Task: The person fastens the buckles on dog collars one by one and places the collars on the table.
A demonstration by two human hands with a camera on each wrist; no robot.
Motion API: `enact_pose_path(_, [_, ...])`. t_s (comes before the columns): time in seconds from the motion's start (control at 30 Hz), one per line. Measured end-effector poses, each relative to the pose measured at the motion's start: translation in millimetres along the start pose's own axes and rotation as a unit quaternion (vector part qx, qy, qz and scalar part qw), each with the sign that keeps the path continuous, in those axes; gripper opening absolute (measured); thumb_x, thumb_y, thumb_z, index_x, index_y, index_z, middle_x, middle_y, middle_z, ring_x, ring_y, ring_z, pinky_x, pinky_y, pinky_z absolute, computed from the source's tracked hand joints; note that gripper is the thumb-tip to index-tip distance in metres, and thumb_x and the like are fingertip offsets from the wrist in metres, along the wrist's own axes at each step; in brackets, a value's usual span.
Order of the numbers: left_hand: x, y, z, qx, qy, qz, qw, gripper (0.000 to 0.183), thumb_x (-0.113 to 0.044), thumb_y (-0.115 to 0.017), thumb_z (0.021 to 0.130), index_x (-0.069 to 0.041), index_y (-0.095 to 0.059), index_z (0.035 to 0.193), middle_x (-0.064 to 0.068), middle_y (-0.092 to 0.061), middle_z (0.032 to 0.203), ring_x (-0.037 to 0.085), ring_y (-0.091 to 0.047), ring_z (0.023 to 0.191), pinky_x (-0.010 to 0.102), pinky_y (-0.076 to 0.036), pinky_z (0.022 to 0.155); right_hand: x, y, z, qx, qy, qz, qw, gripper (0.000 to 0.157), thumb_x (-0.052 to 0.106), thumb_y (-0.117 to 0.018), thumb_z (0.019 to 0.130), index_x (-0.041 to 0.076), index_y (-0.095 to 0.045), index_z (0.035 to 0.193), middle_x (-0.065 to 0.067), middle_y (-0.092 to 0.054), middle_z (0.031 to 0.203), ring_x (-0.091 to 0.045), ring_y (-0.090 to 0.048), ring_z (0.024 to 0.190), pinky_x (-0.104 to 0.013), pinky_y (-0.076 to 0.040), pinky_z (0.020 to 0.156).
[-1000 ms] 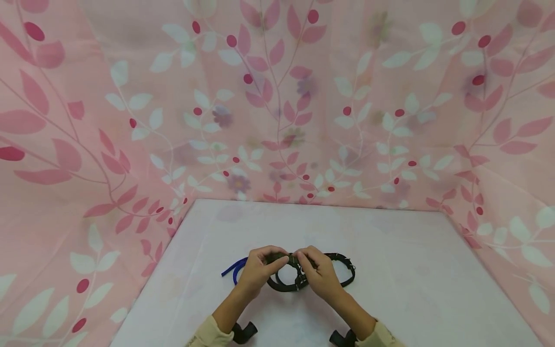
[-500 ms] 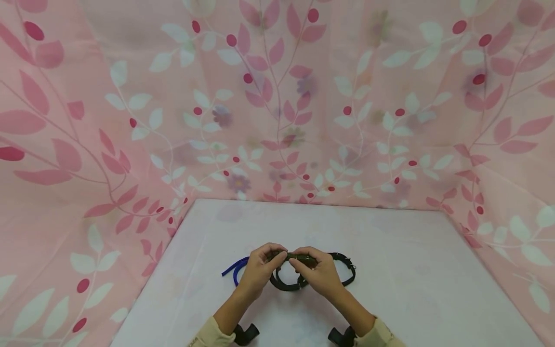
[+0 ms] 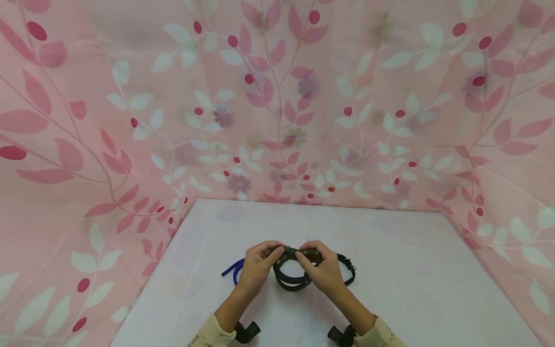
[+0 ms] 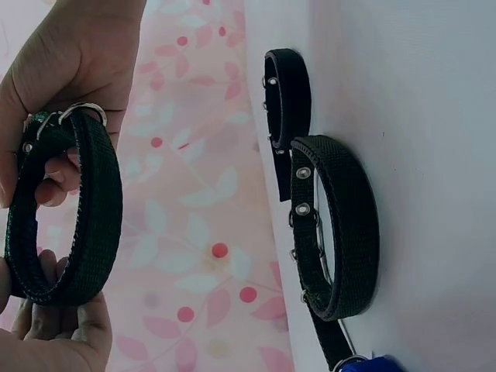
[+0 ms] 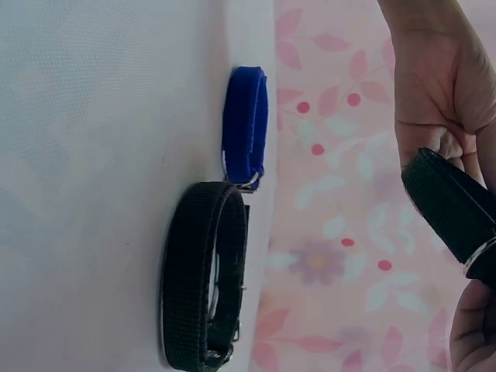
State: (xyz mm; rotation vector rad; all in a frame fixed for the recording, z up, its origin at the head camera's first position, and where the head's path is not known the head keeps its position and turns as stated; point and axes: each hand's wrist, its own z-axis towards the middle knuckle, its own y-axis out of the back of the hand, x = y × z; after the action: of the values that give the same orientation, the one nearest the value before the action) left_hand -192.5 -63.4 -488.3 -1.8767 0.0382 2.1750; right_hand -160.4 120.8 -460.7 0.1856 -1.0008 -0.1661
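Observation:
Both hands hold a dark green collar [image 3: 291, 251] up over the table, its loop standing open between them. The left hand [image 3: 255, 265] pinches the band between thumb and fingers at one side. At the other side, the right hand [image 3: 322, 269] grips it close to the metal ring and buckle, which show in the left wrist view. Just below lies another dark collar [image 3: 291, 285] with metal eyelets. A black collar [image 3: 350, 270] is to its right, partly behind the right hand. A blue collar [image 3: 234, 268] lies to the left, half hidden by the left hand.
The white table [image 3: 390, 255] meets a pink leaf-patterned cloth [image 3: 277, 120] at the back and both sides. Black devices [image 3: 247, 332] are worn on both wrists, below the cream sleeves [image 3: 212, 332].
The hands have lifted slightly and their fingertips have drawn apart, with the right hand moving rightward. More of the held collar's band shows between them. The collars on the table stay put.

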Motion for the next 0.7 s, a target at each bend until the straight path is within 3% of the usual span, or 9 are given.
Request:
enact_pose_path(0.1, [-1.9,1.3,1.0,-0.021,0.004,-0.004,0.9998,0.027,-0.018,-0.070,0.093,0.005,-0.069,0.108,0.014,-0.074,0.104,0.015,-0.071,0.093,0.027,-0.057,0.086,-3,0.9,1,-0.013,-0.023,0.030,0.999,0.013,-0.005,-0.069,0.087,-0.006,-0.062,0.099,-0.015,-0.066,0.083,-0.004,-0.061,0.066,-0.025,-0.054,0.055])
enact_pose_path(0.33, [-6.1,13.8,5.3,-0.059,0.002,-0.036,0.9976,0.032,-0.020,-0.070,0.092,0.007,-0.066,0.110,0.010,-0.073,0.105,0.021,-0.073,0.093,0.034,-0.056,0.091,-37,7.3,4,-0.021,-0.009,0.081,0.997,0.012,0.003,-0.067,0.093,-0.001,-0.062,0.103,-0.021,-0.063,0.080,-0.031,-0.060,0.059,-0.031,-0.055,0.054])
enact_pose_path(0.57, [-5.5,13.0,6.1,-0.055,0.010,-0.071,0.9959,0.031,-0.014,-0.068,0.094,0.012,-0.061,0.110,0.007,-0.073,0.100,0.019,-0.074,0.090,0.034,-0.057,0.088,-40,9.3,4,-0.037,-0.005,0.065,0.997,0.013,-0.004,-0.067,0.091,-0.002,-0.064,0.103,-0.014,-0.066,0.078,-0.029,-0.061,0.060,-0.031,-0.056,0.054])
enact_pose_path(0.7, [-4.0,15.2,6.2,-0.064,0.013,-0.065,0.9957,0.029,-0.012,-0.067,0.094,0.013,-0.062,0.108,0.014,-0.073,0.099,0.020,-0.074,0.088,0.034,-0.058,0.087,-41,19.7,6,-0.047,-0.001,0.075,0.996,0.013,-0.008,-0.065,0.090,-0.007,-0.063,0.103,-0.011,-0.067,0.078,-0.024,-0.063,0.060,-0.029,-0.057,0.055])
